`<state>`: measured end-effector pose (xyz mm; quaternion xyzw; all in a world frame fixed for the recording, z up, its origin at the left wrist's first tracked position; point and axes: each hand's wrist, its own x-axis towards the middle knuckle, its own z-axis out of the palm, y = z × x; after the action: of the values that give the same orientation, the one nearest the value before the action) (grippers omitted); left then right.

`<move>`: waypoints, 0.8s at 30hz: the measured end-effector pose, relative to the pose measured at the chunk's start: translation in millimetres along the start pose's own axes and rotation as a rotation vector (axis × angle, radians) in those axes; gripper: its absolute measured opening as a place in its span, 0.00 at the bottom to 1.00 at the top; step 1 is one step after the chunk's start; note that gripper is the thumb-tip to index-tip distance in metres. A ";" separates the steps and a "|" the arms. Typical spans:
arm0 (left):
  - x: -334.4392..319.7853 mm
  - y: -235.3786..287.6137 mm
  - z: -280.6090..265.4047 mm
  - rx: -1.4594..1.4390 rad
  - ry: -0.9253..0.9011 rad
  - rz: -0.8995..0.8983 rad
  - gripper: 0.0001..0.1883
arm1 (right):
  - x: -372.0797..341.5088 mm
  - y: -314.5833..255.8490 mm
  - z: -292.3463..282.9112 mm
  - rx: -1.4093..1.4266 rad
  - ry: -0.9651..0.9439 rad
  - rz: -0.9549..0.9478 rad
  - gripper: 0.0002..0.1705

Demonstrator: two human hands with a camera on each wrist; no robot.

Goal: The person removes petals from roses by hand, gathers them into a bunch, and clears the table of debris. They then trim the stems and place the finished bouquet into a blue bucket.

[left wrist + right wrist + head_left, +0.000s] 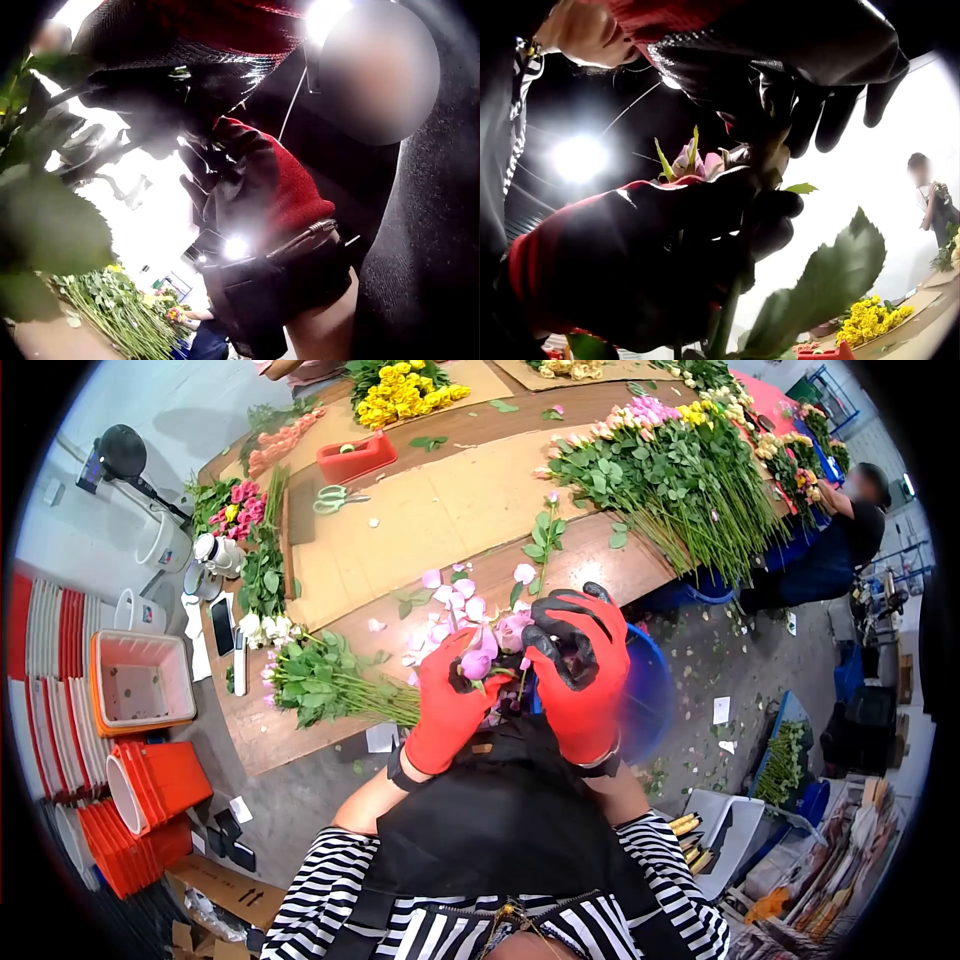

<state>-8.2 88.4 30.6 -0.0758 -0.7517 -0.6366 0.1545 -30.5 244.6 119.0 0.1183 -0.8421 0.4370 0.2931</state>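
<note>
Both hands wear red gloves with black palms and meet in front of the black apron. My left hand (447, 698) grips lilac-pink roses (478, 659) by their stems, just below the blooms. A large green leaf (821, 289) hangs from a stem under that grip in the right wrist view. Fingers of my right hand (582, 670) curl around the top of one rose (776, 161), thumb and forefinger pinching at its petals; its other fingers stand apart. Loose lilac petals (455, 600) lie on the table just beyond the hands.
Green-stemmed roses (335, 675) lie left on the table (255, 730). Scissors (338, 500), a red tape dispenser (357, 457) and cardboard (430, 500) lie beyond. A big flower pile (680, 490) covers the right. Below the right hand stands a blue bin (650, 700). Another person (850, 525) stands far right.
</note>
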 end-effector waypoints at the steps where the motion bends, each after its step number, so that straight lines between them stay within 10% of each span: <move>1: -7.5 -13.7 2.6 -0.014 0.026 -0.082 0.36 | -0.6 1.7 0.6 -0.029 0.007 -0.036 0.21; 14: 11.6 30.1 -2.1 -0.592 -0.008 -0.596 0.23 | -14.5 -2.7 6.7 -0.185 0.081 -0.347 0.16; 24: 23.1 15.1 -13.1 -0.493 0.157 -0.538 0.18 | -2.6 17.4 -12.7 0.562 -0.180 -0.015 0.09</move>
<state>-23.5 76.3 54.2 0.1386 -0.5548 -0.8202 0.0158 -31.4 265.0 111.6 0.2394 -0.7099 0.6385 0.1762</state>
